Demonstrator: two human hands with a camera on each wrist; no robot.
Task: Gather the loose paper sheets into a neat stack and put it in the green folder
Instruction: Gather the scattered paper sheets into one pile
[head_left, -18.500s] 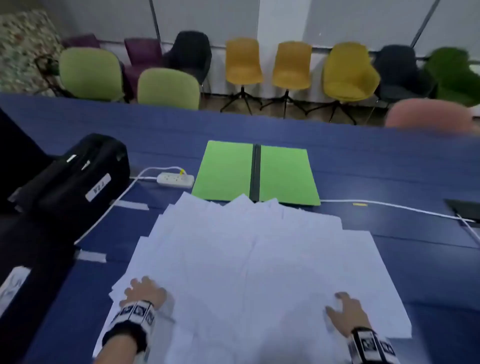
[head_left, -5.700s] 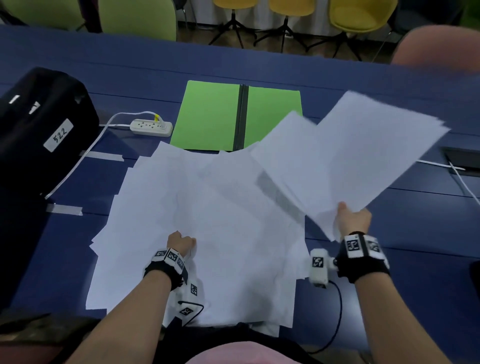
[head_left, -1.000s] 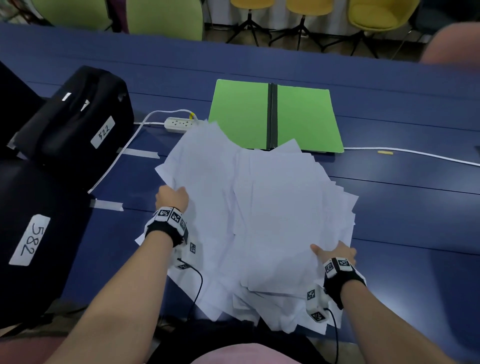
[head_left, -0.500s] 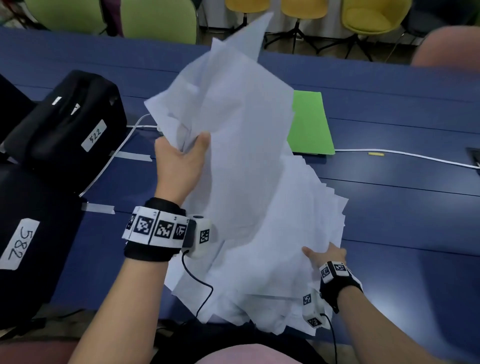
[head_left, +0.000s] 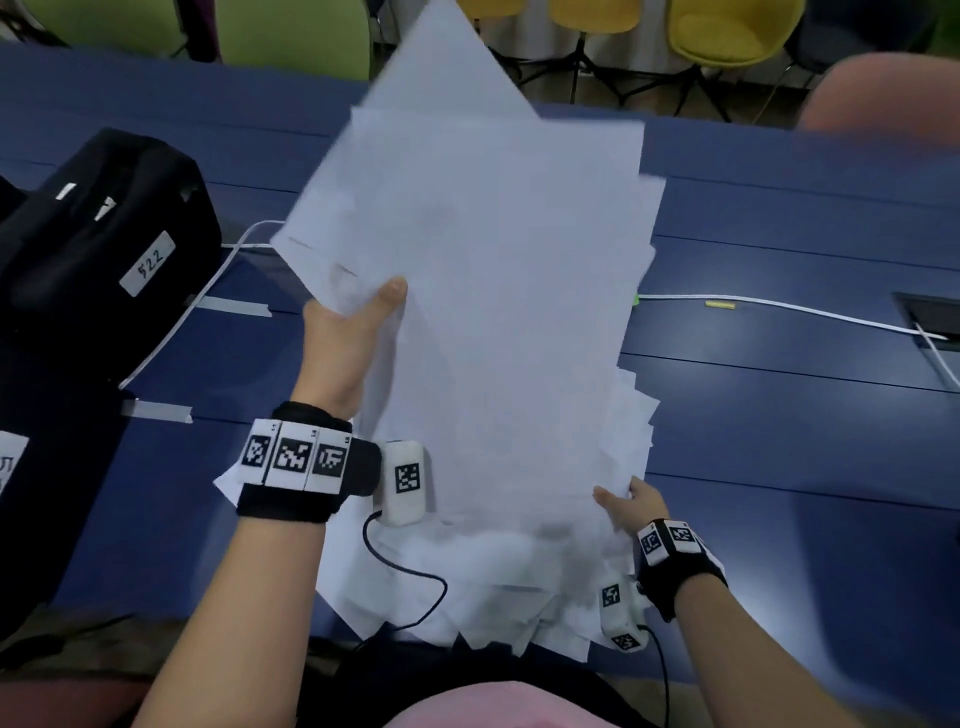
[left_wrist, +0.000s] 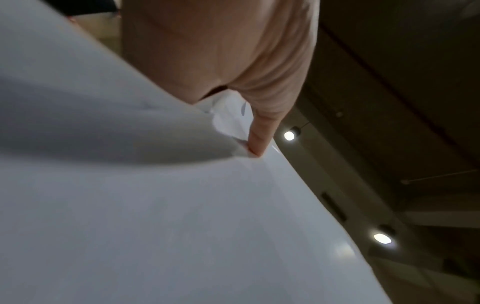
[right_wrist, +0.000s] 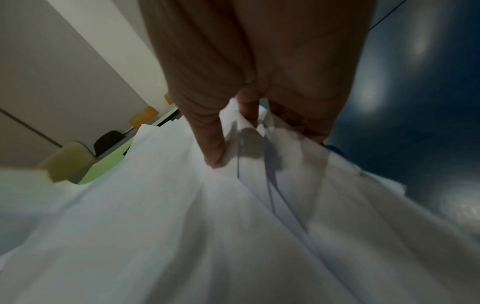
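A bunch of white paper sheets (head_left: 483, 270) is lifted off the table, and my left hand (head_left: 348, 338) grips its left edge, thumb on top. In the left wrist view the thumb presses the sheets (left_wrist: 155, 205). More sheets (head_left: 519, 582) lie in a loose heap at the near table edge. My right hand (head_left: 628, 504) holds that heap's right edge; its fingers (right_wrist: 215, 144) pinch the paper (right_wrist: 207, 226). The green folder is almost fully hidden behind the raised sheets in the head view; a strip of the folder (right_wrist: 103, 166) shows in the right wrist view.
Black cases (head_left: 104, 244) with number labels stand at the left on the blue table (head_left: 779, 415). A white cable (head_left: 779, 306) runs across the right side to a floor box (head_left: 930, 317). Chairs (head_left: 727, 31) line the far side.
My left hand has swung its bunch of sheets further right and up over the heap, now covering the green folder. My right hand has stayed on the heap's right edge.
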